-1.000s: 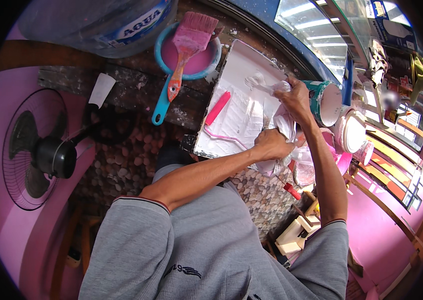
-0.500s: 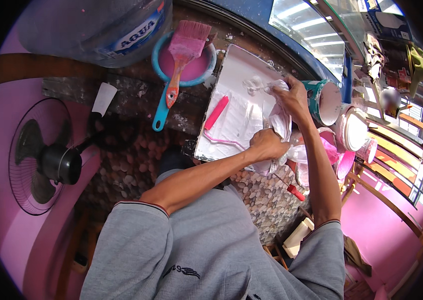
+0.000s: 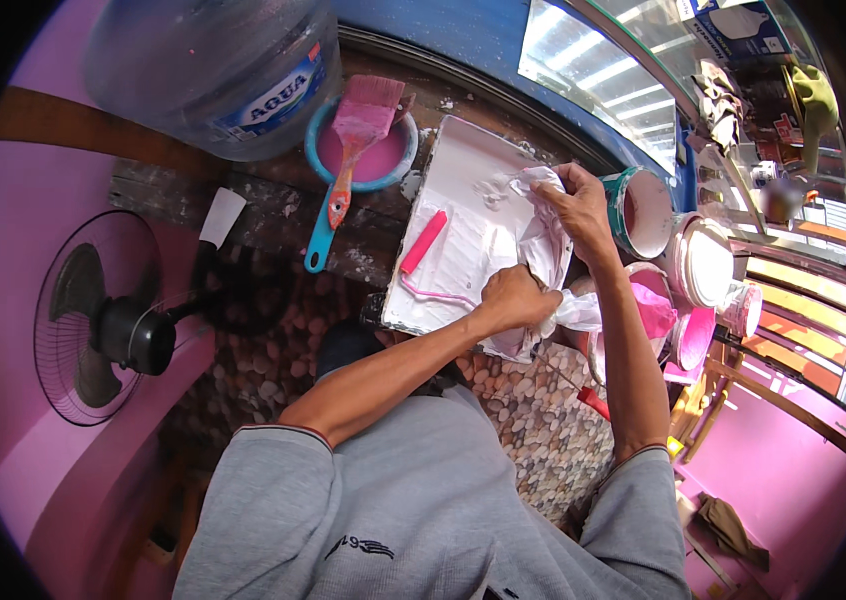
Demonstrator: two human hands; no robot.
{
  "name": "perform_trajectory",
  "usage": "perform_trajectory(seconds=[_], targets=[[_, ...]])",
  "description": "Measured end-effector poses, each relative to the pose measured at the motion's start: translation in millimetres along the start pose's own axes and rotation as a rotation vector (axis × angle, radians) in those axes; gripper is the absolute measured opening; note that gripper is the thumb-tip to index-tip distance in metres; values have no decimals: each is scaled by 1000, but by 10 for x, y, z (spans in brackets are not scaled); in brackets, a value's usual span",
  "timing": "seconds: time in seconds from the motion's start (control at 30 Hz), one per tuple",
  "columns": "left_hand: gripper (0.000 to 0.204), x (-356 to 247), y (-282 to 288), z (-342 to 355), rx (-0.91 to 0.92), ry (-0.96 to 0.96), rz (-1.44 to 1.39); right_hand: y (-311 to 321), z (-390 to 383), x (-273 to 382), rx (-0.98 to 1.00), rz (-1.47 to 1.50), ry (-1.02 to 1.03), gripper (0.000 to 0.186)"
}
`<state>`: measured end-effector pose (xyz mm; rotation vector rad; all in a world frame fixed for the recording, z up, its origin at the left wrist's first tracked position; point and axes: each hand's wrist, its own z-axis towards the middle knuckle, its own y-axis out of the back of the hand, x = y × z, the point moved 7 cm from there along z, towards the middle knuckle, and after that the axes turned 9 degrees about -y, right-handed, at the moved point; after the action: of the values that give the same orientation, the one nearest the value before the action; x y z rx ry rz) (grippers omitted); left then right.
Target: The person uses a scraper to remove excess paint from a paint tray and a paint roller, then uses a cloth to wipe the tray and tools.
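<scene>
A white paint tray (image 3: 453, 150), smeared with wet white paint, rests on the wooden bench. My left hand (image 3: 519, 298) is closed on a crumpled white plastic sheet (image 3: 543, 240) at the tray's near right side. Higher up, at the tray's right edge, the fingers of my right hand (image 3: 583, 208) pinch the same sheet. Part of it trails right, below my right wrist. Inside the tray lies a paint roller handle (image 3: 424, 242), pink, with a bent pink wire running toward my left hand. The wire's far end is hidden.
A flat brush (image 3: 358, 125) lies across a blue pot (image 3: 317, 150) of pink paint. Beyond stands a large water bottle (image 3: 213, 70). Right of the tray are a teal can (image 3: 615, 215), a white bucket (image 3: 698, 260) and a red handle (image 3: 593, 403). A fan (image 3: 108, 325) stands left.
Both hands keep hold of the plastic sheet, with the left hand slightly nearer the tray's middle. The whole view has shifted a little, so the bench things appear lower.
</scene>
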<state>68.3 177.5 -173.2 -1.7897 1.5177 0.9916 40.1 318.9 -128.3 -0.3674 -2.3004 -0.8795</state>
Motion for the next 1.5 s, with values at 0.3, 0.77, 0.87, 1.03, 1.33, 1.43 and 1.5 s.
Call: perform_trajectory(seconds=[0.3, 0.77, 0.87, 1.03, 1.33, 1.43, 1.5], targets=[[38, 61, -276, 421, 202, 18, -406, 9, 474, -207, -198, -585, 337, 24], [47, 276, -592, 605, 286, 211, -655, -44, 637, -361, -179, -608, 318, 19], [43, 240, -594, 575, 265, 171, -515, 74, 553, -286, -240, -610, 369, 15], [52, 20, -596, 444, 115, -204, -316, 324, 324, -158, -147, -429, 236, 22], [48, -362, -230, -147, -266, -27, 68, 821, -321, 5, 65, 323, 267, 22], [51, -450, -105, -304, -382, -107, 72, 900, -647, 126, 131, 515, 319, 18], [50, -412, -21, -380, -403, -134, 25, 888, -845, 234, 133, 586, 381, 15]])
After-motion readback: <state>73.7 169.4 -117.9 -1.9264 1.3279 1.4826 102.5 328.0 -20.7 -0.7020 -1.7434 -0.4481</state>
